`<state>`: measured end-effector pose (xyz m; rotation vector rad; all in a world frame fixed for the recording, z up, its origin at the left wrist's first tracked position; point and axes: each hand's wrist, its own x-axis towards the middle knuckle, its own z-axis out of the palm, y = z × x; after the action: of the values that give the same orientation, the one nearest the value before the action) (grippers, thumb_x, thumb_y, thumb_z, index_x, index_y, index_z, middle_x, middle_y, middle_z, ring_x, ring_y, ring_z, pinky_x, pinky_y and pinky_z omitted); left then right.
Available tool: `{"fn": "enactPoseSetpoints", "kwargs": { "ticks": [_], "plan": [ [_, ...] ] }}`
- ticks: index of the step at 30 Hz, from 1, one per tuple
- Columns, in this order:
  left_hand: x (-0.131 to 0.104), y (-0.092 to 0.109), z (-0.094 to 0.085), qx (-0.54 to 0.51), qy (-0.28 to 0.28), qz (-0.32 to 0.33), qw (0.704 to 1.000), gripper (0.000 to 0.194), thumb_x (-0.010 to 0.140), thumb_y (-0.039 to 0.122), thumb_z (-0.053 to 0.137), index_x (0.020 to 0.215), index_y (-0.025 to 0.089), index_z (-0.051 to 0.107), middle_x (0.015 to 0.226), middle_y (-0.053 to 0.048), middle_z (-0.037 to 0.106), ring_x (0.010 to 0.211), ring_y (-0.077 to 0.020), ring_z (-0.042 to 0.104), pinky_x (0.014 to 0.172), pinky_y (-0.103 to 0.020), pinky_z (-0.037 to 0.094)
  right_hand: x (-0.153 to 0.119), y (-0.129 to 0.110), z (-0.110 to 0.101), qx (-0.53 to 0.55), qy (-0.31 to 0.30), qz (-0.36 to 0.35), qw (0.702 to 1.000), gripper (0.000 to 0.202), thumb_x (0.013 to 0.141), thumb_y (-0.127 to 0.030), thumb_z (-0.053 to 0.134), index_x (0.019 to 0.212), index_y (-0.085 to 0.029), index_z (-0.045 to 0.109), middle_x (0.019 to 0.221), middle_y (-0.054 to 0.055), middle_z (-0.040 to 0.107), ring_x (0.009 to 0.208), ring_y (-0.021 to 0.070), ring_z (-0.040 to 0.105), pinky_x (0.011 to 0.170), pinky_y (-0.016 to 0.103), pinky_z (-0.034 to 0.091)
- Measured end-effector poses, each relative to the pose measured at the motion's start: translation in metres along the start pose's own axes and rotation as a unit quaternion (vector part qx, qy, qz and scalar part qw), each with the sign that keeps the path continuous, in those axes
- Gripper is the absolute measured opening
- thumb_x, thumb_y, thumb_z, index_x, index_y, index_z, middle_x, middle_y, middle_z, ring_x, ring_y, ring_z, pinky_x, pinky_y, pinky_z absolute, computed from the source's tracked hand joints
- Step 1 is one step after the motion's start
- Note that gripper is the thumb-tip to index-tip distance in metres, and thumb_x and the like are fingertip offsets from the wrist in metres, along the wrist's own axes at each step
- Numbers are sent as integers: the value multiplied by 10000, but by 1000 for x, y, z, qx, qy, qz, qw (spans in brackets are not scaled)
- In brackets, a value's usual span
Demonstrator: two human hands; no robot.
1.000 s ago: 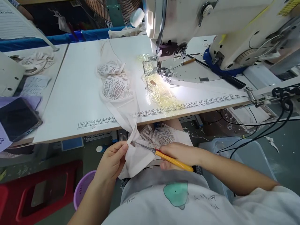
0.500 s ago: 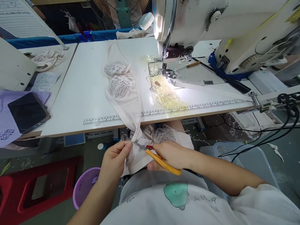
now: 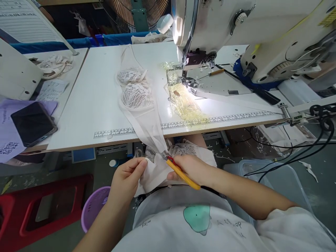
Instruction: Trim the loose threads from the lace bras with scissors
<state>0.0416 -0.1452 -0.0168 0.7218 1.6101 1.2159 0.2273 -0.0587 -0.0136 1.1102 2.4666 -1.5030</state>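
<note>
A white lace bra (image 3: 138,96) lies on the sewing table, its band hanging over the front edge towards my lap. My left hand (image 3: 128,176) is closed in a pinch on the edge of white fabric (image 3: 154,173) in my lap. In my right hand (image 3: 193,169) is a pair of scissors (image 3: 183,175) with an orange handle and some red near the pivot. Their blades point up and left at the hanging band, partly hidden by it; whether they are closed I cannot tell. More white lace (image 3: 183,148) rests on my lap under the table edge.
A sewing machine (image 3: 210,31) stands lit at the right, above yellow film (image 3: 183,105). A printed ruler (image 3: 114,134) runs along the front edge. At the left lie a phone (image 3: 33,122) and papers. Below are a purple basket (image 3: 96,203), red stool (image 3: 47,206) and clear bin (image 3: 273,178).
The scissor blades have moved right and slightly up, away from my left fingertips to the hanging band. The band's lower end has shifted right. My left hand keeps its pinch.
</note>
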Motion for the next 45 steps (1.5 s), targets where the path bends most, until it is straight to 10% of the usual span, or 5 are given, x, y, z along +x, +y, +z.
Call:
{"fn": "enactPoseSetpoints", "kwargs": {
  "ticks": [8, 19, 45],
  "plan": [
    [-9, 5, 11, -58, 16, 56, 997, 254, 689, 301, 708, 922, 225, 639, 555, 39, 562, 503, -78, 436, 488, -167, 350, -9, -10, -18, 187, 147, -124, 963, 343, 721, -461, 599, 819, -186, 419, 799, 19, 540, 723, 137, 510, 639, 279, 463],
    [-11, 9, 18, -84, 47, 57, 994, 242, 595, 348, 771, 696, 187, 623, 676, 0, 621, 595, -112, 522, 531, -196, 404, -21, -13, -15, -196, 9, -44, 980, 517, 672, -661, 559, 808, -171, 471, 792, 71, 603, 719, 241, 588, 585, 313, 428],
    [-19, 18, 25, -72, 68, 29, 995, 209, 618, 321, 757, 700, 191, 616, 589, 32, 572, 523, -82, 473, 479, -170, 370, -30, -16, -8, -190, -11, -1, 982, 624, 680, -742, 467, 854, -148, 546, 763, 97, 656, 687, 294, 634, 576, 376, 486]
  ]
}}
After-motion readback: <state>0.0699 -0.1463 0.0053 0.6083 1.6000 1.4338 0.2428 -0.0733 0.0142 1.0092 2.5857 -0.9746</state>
